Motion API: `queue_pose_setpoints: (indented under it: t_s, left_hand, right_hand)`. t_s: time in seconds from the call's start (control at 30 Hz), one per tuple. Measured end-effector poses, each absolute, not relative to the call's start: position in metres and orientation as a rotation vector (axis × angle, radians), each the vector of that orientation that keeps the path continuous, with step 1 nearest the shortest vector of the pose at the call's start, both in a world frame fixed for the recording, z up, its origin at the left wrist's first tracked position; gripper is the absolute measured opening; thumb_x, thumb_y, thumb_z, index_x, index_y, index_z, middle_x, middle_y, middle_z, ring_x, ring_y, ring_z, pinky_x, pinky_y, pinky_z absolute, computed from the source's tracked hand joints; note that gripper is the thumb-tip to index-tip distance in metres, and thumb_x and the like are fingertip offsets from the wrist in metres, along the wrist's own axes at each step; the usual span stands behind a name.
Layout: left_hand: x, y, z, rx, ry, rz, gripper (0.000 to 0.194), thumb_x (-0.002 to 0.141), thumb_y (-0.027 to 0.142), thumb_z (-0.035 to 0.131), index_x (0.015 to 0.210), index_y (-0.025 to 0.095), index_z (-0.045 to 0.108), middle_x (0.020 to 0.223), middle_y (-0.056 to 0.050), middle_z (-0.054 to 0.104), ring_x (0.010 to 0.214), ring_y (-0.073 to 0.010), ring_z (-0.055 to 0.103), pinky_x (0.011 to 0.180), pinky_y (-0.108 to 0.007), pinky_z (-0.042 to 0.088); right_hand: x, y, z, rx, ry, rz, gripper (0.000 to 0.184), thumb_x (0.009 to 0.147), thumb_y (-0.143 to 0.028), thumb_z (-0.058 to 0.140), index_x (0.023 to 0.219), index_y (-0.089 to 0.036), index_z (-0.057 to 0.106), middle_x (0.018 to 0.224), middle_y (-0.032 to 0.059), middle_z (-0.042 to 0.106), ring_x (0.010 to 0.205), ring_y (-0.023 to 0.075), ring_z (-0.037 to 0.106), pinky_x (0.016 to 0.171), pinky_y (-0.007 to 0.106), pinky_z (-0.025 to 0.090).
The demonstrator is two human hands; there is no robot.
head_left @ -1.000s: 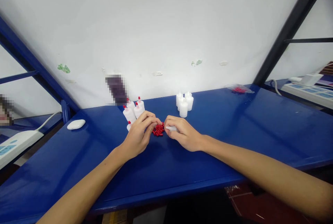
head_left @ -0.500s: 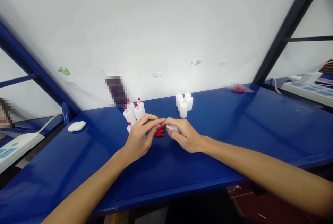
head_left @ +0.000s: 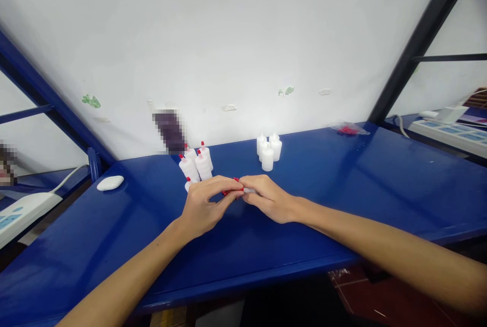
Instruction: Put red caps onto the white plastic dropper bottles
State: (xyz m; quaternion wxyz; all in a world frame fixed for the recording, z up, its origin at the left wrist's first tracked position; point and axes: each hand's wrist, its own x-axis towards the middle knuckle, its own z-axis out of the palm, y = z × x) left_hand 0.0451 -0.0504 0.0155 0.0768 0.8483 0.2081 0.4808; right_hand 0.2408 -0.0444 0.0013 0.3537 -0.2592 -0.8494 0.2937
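My right hand (head_left: 272, 199) is closed around a small white bottle (head_left: 249, 190), tilted on its side with its nozzle toward the left; most of its body is hidden by my fingers. My left hand (head_left: 205, 205) pinches a red cap (head_left: 241, 189) between thumb and fingertips, right at the nozzle's tip. Behind my left fingers, partly covered, lies a pile of loose red caps (head_left: 227, 192). Several white bottles with red caps (head_left: 204, 165) stand upright just beyond my left hand. Beyond the right hand is a cluster of uncapped white bottles (head_left: 267, 158).
The blue table (head_left: 327, 180) runs along a white wall. A clear bag with red caps (head_left: 348, 130) lies at the back right, and a white rounded case (head_left: 110, 183) at the left. Power strips (head_left: 28, 215) and metal frame posts (head_left: 414, 38) flank the sides.
My left fingers have come down from above the cap pile and now hold a red cap at the bottle's nozzle. The bottle in my right hand now points left toward it.
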Motion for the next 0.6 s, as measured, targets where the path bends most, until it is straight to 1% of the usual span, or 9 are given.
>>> queue_pose_setpoints:
  t_s: [0.1, 0.2, 0.27, 0.37, 0.47, 0.53, 0.6]
  left_hand:
    - [0.045, -0.051, 0.015, 2.612, 0.534, 1.371, 0.012, 0.085, 0.010, 0.070, 0.094, 0.018, 0.071, 0.086, -0.003, 0.074, 0.078, -0.0134, 0.069, 0.073, -0.024, 0.058]
    - [0.045, -0.051, 0.013, 2.682, 0.496, 1.344, 0.012, 0.087, 0.011, 0.066, 0.097, 0.018, 0.070, 0.087, -0.005, 0.071, 0.080, -0.0142, 0.067, 0.073, -0.026, 0.057]
    - [0.044, -0.050, 0.012, 2.684, 0.533, 1.325, 0.011, 0.089, 0.012, 0.064, 0.097, 0.018, 0.069, 0.087, -0.006, 0.068, 0.078, -0.0138, 0.064, 0.072, -0.026, 0.055]
    - [0.043, -0.049, 0.008, 2.684, 0.562, 1.206, 0.009, 0.091, 0.016, 0.062, 0.098, 0.017, 0.067, 0.087, -0.005, 0.065, 0.077, -0.0134, 0.061, 0.071, -0.027, 0.053]
    - [0.042, -0.049, 0.005, 2.696, 0.560, 1.072, 0.008, 0.093, 0.017, 0.058, 0.097, 0.016, 0.065, 0.086, -0.005, 0.062, 0.076, -0.0134, 0.058, 0.070, -0.027, 0.050]
    - [0.043, -0.049, 0.003, 2.688, 0.561, 1.044, 0.010, 0.094, 0.016, 0.056, 0.098, 0.016, 0.065, 0.085, -0.004, 0.061, 0.075, -0.0130, 0.056, 0.068, -0.026, 0.049]
    - [0.043, -0.049, 0.003, 2.673, 0.560, 1.049, 0.011, 0.094, 0.016, 0.056, 0.100, 0.016, 0.065, 0.084, -0.004, 0.060, 0.074, -0.0126, 0.056, 0.067, -0.025, 0.047]
  right_hand:
    - [0.242, -0.046, 0.000, -0.682, -2.252, 0.628, 0.010, 0.081, -0.018, 0.045, 0.072, -0.020, 0.041, 0.069, -0.0021, 0.047, 0.063, 0.0137, 0.042, 0.064, 0.028, 0.032]
    - [0.243, -0.047, 0.003, -0.699, -2.285, 0.554, 0.011, 0.077, -0.024, 0.046, 0.070, -0.020, 0.038, 0.065, -0.0026, 0.045, 0.063, 0.0143, 0.041, 0.070, 0.032, 0.031]
    - [0.243, -0.047, 0.006, -0.701, -2.309, 0.589, 0.014, 0.082, -0.027, 0.042, 0.071, -0.019, 0.041, 0.067, -0.0017, 0.047, 0.066, 0.0152, 0.043, 0.073, 0.034, 0.030]
    - [0.243, -0.048, 0.010, -0.753, -2.350, 0.654, 0.023, 0.089, -0.030, 0.035, 0.072, -0.018, 0.044, 0.070, -0.0005, 0.050, 0.069, 0.0160, 0.045, 0.074, 0.035, 0.029]
    - [0.242, -0.048, 0.010, -0.762, -2.371, 0.700, 0.030, 0.092, -0.033, 0.034, 0.068, -0.018, 0.043, 0.069, -0.0004, 0.050, 0.070, 0.0159, 0.045, 0.073, 0.034, 0.031]
    - [0.242, -0.047, 0.007, -0.738, -2.354, 0.719, 0.034, 0.093, -0.037, 0.037, 0.065, -0.018, 0.042, 0.066, -0.0010, 0.048, 0.066, 0.0145, 0.044, 0.070, 0.032, 0.031]
    - [0.243, -0.046, 0.004, -0.741, -2.328, 0.738, 0.039, 0.094, -0.042, 0.039, 0.064, -0.018, 0.042, 0.062, -0.0023, 0.044, 0.060, 0.0122, 0.040, 0.064, 0.029, 0.030]
